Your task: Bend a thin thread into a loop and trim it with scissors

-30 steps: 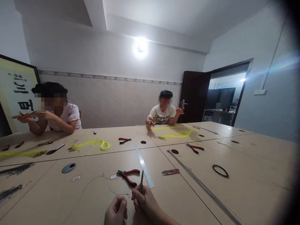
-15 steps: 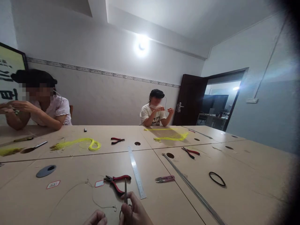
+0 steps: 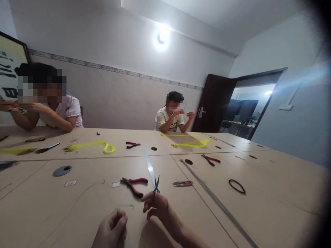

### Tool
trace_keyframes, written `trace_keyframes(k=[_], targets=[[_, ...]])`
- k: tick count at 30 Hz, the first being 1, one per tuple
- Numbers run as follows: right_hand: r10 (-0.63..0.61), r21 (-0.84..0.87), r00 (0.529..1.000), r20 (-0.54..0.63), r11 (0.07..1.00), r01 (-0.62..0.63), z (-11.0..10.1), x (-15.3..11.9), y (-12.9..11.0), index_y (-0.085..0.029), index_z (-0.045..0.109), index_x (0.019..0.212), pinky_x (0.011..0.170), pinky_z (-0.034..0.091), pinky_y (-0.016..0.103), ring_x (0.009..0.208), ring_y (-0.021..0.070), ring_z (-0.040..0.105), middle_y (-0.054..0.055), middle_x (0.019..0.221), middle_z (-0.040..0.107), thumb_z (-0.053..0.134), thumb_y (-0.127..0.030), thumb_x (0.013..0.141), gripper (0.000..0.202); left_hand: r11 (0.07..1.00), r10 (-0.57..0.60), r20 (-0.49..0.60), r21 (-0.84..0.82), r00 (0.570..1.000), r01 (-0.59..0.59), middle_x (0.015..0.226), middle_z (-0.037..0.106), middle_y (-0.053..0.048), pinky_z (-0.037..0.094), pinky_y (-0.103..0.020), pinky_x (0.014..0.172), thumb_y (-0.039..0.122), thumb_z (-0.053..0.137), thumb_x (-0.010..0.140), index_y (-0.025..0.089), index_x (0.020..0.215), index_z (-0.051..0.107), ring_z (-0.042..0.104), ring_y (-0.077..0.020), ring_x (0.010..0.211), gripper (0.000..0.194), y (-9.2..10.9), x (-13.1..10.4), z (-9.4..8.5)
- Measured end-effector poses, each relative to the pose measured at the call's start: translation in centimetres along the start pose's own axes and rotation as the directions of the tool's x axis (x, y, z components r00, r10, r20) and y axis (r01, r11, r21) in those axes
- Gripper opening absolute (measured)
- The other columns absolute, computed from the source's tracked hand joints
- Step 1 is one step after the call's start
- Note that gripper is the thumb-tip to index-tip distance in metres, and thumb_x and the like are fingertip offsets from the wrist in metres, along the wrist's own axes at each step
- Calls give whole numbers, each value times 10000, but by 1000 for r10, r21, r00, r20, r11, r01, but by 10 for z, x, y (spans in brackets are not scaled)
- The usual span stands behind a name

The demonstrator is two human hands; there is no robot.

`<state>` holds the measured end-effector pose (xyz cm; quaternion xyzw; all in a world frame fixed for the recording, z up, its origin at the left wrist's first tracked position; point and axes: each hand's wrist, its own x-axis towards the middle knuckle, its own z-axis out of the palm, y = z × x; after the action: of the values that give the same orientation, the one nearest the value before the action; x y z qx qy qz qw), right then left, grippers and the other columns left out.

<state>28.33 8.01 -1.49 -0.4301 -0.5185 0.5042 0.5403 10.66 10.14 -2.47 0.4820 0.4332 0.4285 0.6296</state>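
My right hand (image 3: 159, 206) holds a pair of small scissors (image 3: 156, 185) with the blades pointing up and slightly parted. Lower and to its left, my left hand (image 3: 112, 227) is closed, fingertips pinched together; whatever is in them is too small to make out. A thin brown cord (image 3: 89, 189) lies on the table beyond my left hand, and a short hooked end (image 3: 132, 206) shows between the two hands. Just past them are red-handled pliers (image 3: 134, 186) beside a small red-edged label (image 3: 116, 184). A steel ruler (image 3: 150, 167) runs behind the scissors, partly covered by my right hand.
Pink thread snips (image 3: 182, 184), a bundle of thin rods (image 3: 207, 189), a black ring (image 3: 237, 186) and more pliers (image 3: 211, 159) lie rightward. Yellow cord bundles (image 3: 88, 146) lie farther off. Two people (image 3: 172, 117) sit across the table. Round holes (image 3: 189, 162) pierce the tabletop.
My right hand has moved up and right with the scissors, whose blades have parted. My left hand has come farther into view. The camera view has shifted and tilted.
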Motion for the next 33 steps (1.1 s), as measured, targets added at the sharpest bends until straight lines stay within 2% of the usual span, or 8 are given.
trace_keyframes(k=[4, 6, 11, 15, 23, 28, 31, 33], targets=[[148, -49, 985, 92, 988, -144, -4, -21, -4, -138, 595, 788, 468, 447, 220, 442, 69, 493, -58, 601, 549, 478, -481, 948, 396, 994, 43, 15, 104, 999, -45, 516, 440, 89, 369, -210, 457, 353, 620, 846, 163, 609, 502, 424, -72, 441, 325, 3, -9, -3], [198, -70, 972, 125, 979, -190, -5, -34, -6, -147, 570, 716, 441, 410, 211, 398, 62, 434, -79, 534, 485, 458, -513, 946, 447, 989, 31, 39, 146, 999, -37, 566, 492, 74, 419, -219, 480, 312, 584, 889, 147, 675, 547, 472, -76, 471, 273, 4, -12, -4], [260, -167, 940, 220, 960, -226, 3, -51, -25, -169, 565, 870, 504, 393, 239, 535, 97, 469, -46, 661, 488, 515, -607, 854, 441, 978, 19, 83, 205, 996, -36, 596, 519, 64, 445, -230, 504, 302, 580, 895, 141, 707, 564, 502, -83, 498, 248, 11, -14, -3], [269, -326, 937, 223, 926, -189, 8, -49, -40, -188, 485, 699, 503, 293, 230, 568, 104, 378, -54, 616, 395, 579, -645, 755, 469, 971, 32, 144, 230, 989, -65, 559, 479, 74, 418, -239, 536, 262, 590, 872, 160, 653, 525, 483, -94, 514, 251, 20, -17, -1], [282, -547, 937, 207, 828, -128, 1, -51, -46, -200, 385, 585, 520, 231, 251, 555, 116, 345, -43, 577, 395, 675, -308, 709, 334, 963, -27, 186, 268, 982, -24, 568, 521, 59, 392, -212, 575, 303, 570, 799, 190, 660, 550, 497, -104, 574, 180, 29, -21, 2], [213, -482, 966, 149, 868, -117, 4, -53, -45, -190, 432, 606, 514, 230, 242, 560, 106, 340, -26, 631, 414, 730, -354, 661, 344, 964, -20, 160, 263, 987, -23, 537, 503, 55, 393, -208, 532, 340, 597, 759, 193, 613, 538, 487, -114, 542, 215, 27, -22, 0], [169, -316, 968, 185, 943, -104, 2, -47, -40, -198, 472, 635, 436, 313, 234, 463, 113, 414, -43, 521, 395, 377, -827, 726, 643, 971, 23, 161, 230, 987, -60, 520, 510, 41, 391, -214, 486, 389, 613, 757, 191, 600, 551, 489, -129, 517, 260, 10, -19, -3], [77, -231, 989, 125, 972, -46, -2, -41, -36, -240, 366, 584, 355, 331, 246, 372, 126, 405, -65, 436, 288, -68, -882, 679, 781, 982, -24, 93, 189, 995, 6, 497, 507, 44, 400, -218, 473, 427, 669, 702, 199, 598, 566, 483, -131, 487, 271, -7, -13, -4]])
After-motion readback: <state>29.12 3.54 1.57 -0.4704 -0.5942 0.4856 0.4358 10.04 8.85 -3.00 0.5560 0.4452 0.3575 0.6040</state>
